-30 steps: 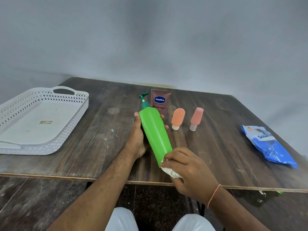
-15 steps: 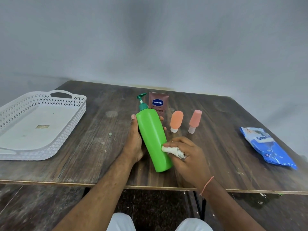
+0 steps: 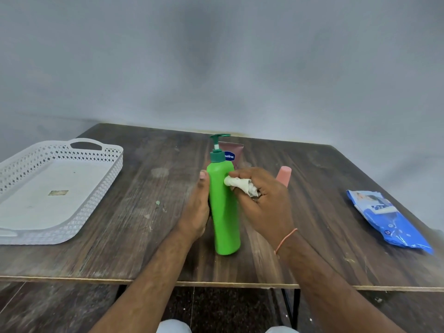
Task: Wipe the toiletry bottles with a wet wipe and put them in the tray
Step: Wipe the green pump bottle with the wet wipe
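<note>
With the left hand gripping the green pump bottle and right-hand fingers pinching the wet wipe against it, excess pressure could tip the bottle.

The left hand grips the green pump bottle from its left side; the right hand presses a crumpled wet wipe against the bottle's upper right, just above that grip.
</note>
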